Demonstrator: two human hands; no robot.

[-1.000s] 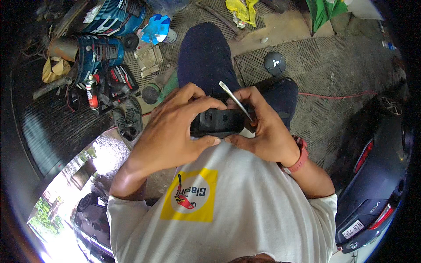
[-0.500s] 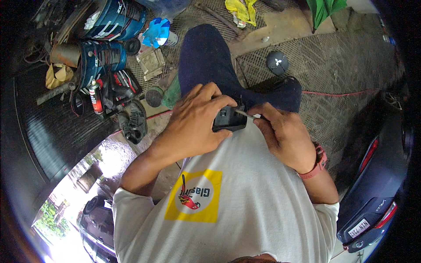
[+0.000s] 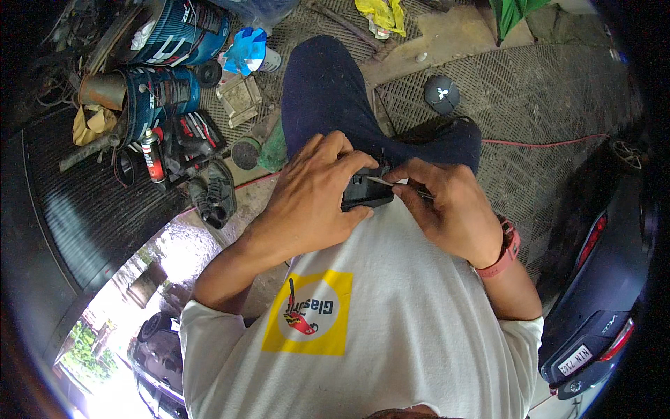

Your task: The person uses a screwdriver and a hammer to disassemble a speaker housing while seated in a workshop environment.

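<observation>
While a spray can stands way off left, the left hand has its fingers half-curled, clamping a black plastic piece at far and near edges, so that hand's the closer one. The piece sits just left of the other fingers. A thin metal tool lies roughly sideways, tip leftward over it (can't tell if touching), pinched tight by the right hand.

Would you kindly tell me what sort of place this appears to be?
Probably a car repair shop or garage: a dark car stands at the right, with blue pails and a red spray can at the left.
</observation>
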